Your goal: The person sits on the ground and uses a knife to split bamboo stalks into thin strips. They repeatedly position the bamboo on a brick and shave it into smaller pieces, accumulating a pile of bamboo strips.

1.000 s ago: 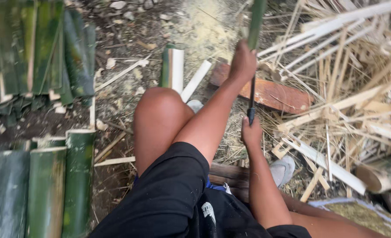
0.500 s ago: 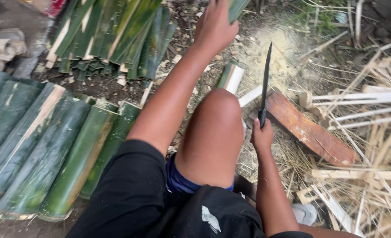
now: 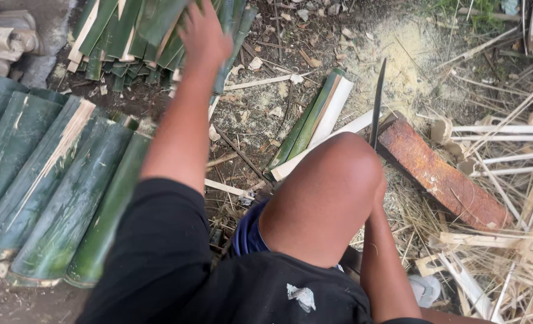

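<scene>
My left hand (image 3: 203, 33) reaches far forward onto a pile of split green bamboo strips (image 3: 137, 36) at the top left. Its fingers lie among the strips and run off the frame edge, so its grip is unclear. My right hand (image 3: 379, 191) is mostly hidden behind my raised knee (image 3: 332, 192) and holds a long dark knife (image 3: 377, 99), blade pointing up and away. Just beyond the knee lies a short split bamboo piece (image 3: 314, 120), green outside and pale inside.
Wide half-round green bamboo sections (image 3: 50, 186) lie side by side at the left. A rusty brown block (image 3: 440, 177) sits on the ground at the right, among pale bamboo slivers and shavings (image 3: 506, 240). Sawdust (image 3: 404, 54) covers the dirt ahead.
My left arm swung from the right to the far left pile, carrying a green strip. The view turned left with it. The knife stayed upright by my knee.
</scene>
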